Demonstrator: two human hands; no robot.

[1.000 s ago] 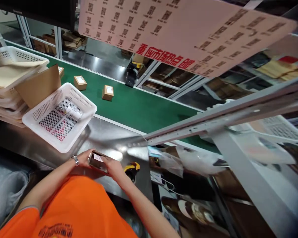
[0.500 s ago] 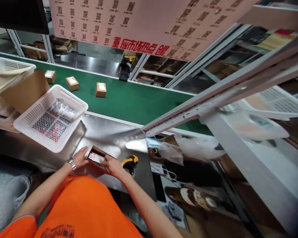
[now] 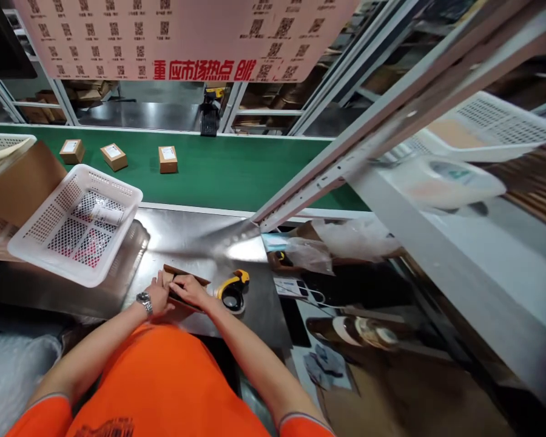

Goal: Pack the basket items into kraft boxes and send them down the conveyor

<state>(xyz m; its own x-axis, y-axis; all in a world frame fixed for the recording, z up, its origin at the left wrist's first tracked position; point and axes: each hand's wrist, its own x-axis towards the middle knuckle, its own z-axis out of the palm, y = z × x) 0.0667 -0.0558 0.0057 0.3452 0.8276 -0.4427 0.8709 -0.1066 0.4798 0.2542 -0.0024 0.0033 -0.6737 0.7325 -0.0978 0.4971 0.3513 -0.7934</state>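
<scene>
A small open cardboard box [image 3: 180,312] sits at the near edge of the metal table, against my orange shirt. My left hand [image 3: 158,297], with a watch at its wrist, is closed around the left end of this box. Across the opening reaches my right hand [image 3: 188,289], its fingers bent and gripping at the box's left inner end, close to the left fingertips. The hand and raised flaps hide most of the inside. Just right of the box stands a yellow and black tape dispenser [image 3: 233,292], touched by neither hand.
A white perforated basket [image 3: 91,276] holding a few small items is at left, beside stacked trays and cardboard. Beyond runs a green conveyor belt [image 3: 227,173] carrying three small labelled boxes. A slanted metal post [image 3: 327,173] rises on the right. A pink code sheet [image 3: 200,36] hangs above.
My right fingers have moved left and deeper into the box, covering the pink and white contents seen before. My left hand has slid along the box's end. The whole view has shifted slightly.
</scene>
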